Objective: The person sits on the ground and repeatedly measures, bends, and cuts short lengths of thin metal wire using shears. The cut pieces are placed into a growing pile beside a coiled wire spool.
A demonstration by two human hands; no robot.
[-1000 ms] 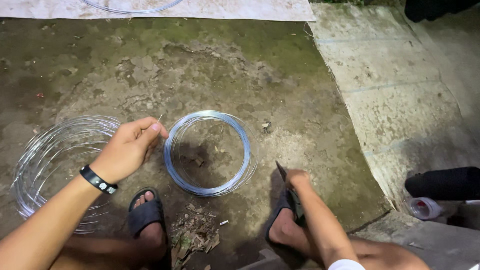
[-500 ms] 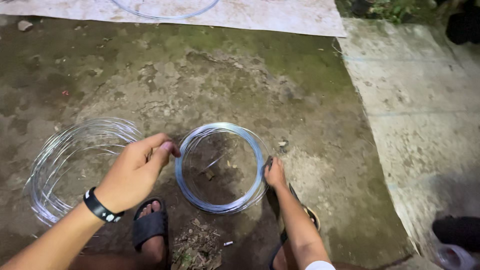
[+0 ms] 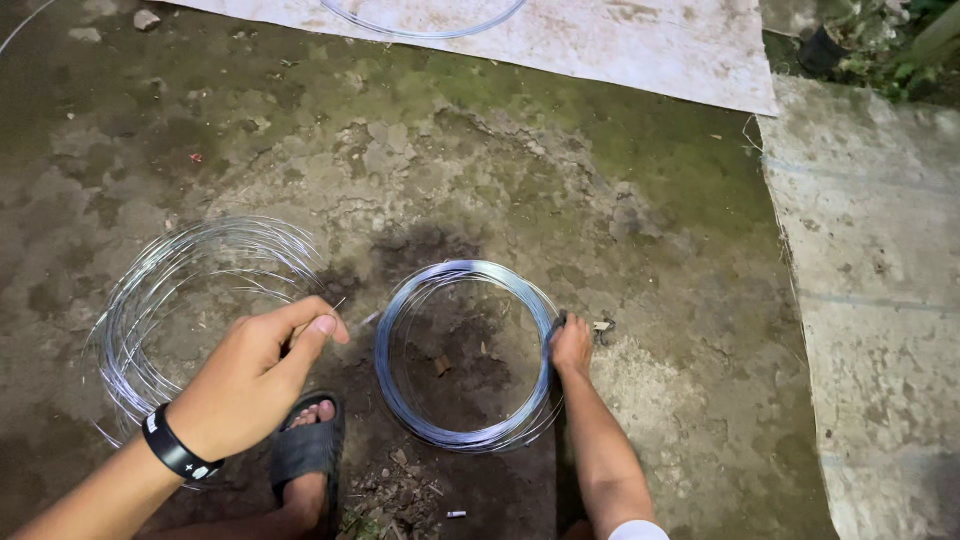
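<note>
Head view: tight round coil of silvery steel wire [image 3: 465, 355] lay flat on the mossy concrete floor [image 3: 560, 190]. Right hand [image 3: 571, 345] gripped its rim at 3 o'clock. Left hand [image 3: 255, 375], at 9 o'clock, pinched a thin wire end; loose silvery wire coil [image 3: 190, 310] beyond.

Tight wire coil [image 3: 465, 355]: thin bare metal, silvery with a bluish glossy sheen, smooth strands; loose wire coil [image 3: 195, 310]: same shiny metal, finer glints. Ground [image 3: 450, 170]: rough, matt, cracked concrete, mottled with greenish moss and dark damp patches; slab [image 3: 880, 300]: paler concrete, coarse and dull; sheet [image 3: 600, 40]: off-white, matt, stained. Sandal [image 3: 305, 450]: black rubber-like, matt; wristband [image 3: 178, 455]: black, smooth, slight sheen.
</note>
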